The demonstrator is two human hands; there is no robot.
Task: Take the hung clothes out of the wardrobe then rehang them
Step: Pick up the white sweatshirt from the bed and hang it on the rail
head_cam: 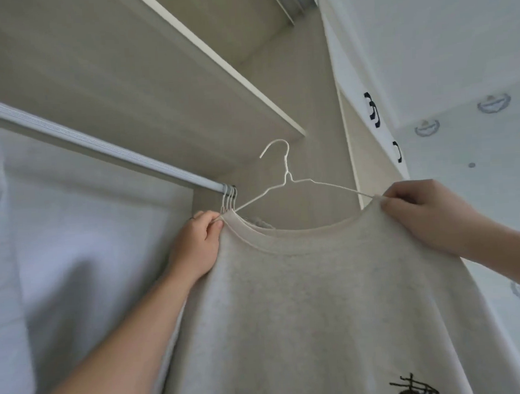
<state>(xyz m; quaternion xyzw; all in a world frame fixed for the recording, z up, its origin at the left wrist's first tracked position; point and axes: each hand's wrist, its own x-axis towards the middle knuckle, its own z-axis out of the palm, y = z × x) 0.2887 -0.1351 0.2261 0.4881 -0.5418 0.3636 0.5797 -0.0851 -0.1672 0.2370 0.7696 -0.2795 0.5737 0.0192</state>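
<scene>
Hands (194, 246) (418, 214) pinching sweatshirt (320, 299) shoulders, raised.

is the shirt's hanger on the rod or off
Off. The hanger has its hook in free air, clear of the rod; left hand and right hand pinch the shirt at its shoulders.

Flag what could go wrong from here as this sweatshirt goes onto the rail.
1. The hook of the hanger hangs on nothing, and the left grip and right grip pinch only the shoulders of the sweatshirt, so the hook may swing and miss the rail.
2. The other hangers crowd the rail's end; the hook could snag them.
3. The wide neckline could slip off a hanger arm.
</scene>
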